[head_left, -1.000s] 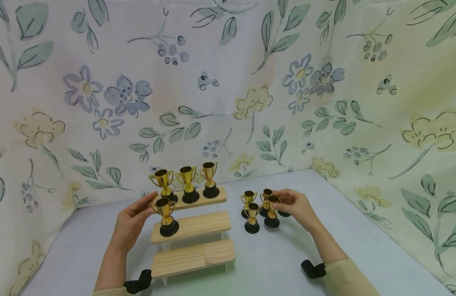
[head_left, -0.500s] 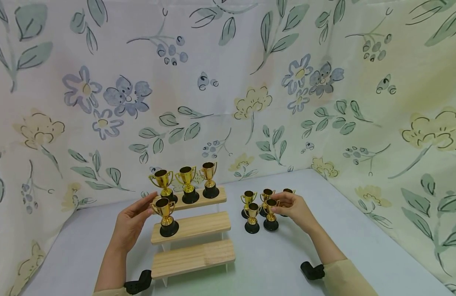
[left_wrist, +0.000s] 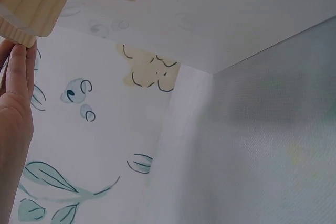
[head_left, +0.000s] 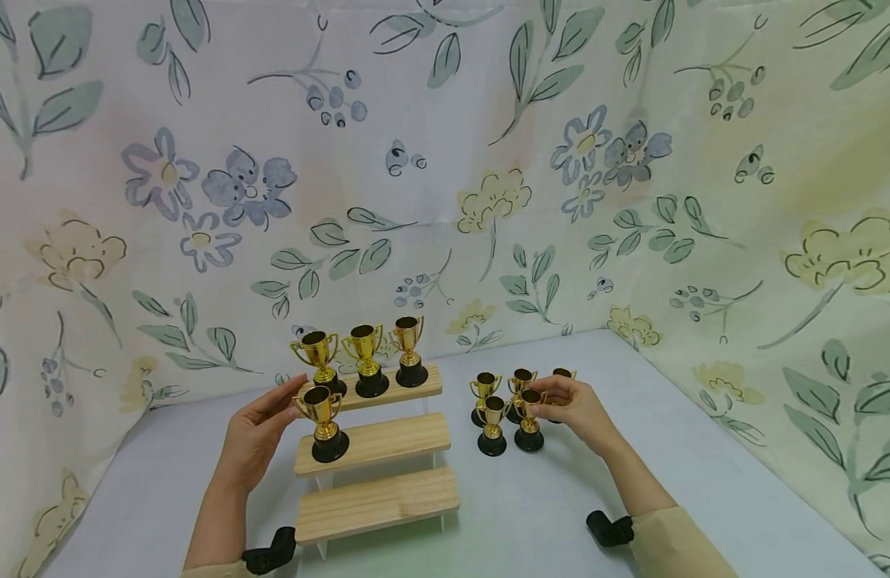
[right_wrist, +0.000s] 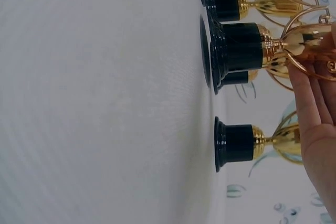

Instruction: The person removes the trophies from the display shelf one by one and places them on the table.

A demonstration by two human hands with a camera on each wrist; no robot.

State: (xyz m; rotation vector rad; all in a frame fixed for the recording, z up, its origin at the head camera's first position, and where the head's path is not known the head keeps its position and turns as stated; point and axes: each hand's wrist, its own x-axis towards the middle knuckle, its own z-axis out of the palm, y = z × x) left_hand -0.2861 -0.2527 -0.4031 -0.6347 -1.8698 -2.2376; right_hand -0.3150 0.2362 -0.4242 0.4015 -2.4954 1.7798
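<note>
The step in hand looks like a pick-up. To the right of the stand (head_left: 379,502), the right hand (head_left: 578,409) pinches one gold cup (head_left: 530,423) by its upper part, thumb and fingers close together around it. In the right wrist view the black base seems just off the bench (head_left: 538,514), with a dark patch beside it (shadow or reflection, I cannot tell which). Four other cups (head_left: 492,427) crowd near it on that side of the stand, one partly hidden behind the fingers. The next move probably calls for a straight rise, so that neither handle snags a neighbour.

The left hand (head_left: 253,441) is at the left end of the stand, holding no cup. Its fingers are long and nearly straight, tips touching the end of the top shelf (head_left: 432,384), perhaps to steady it.

Both forearms reach in from the near side, the right one slanting inward towards the stand, the left more upright. On the stand itself, three cups (head_left: 367,345) occupy the top shelf and a single cup (head_left: 325,424) the left of the middle shelf (head_left: 401,437).
</note>
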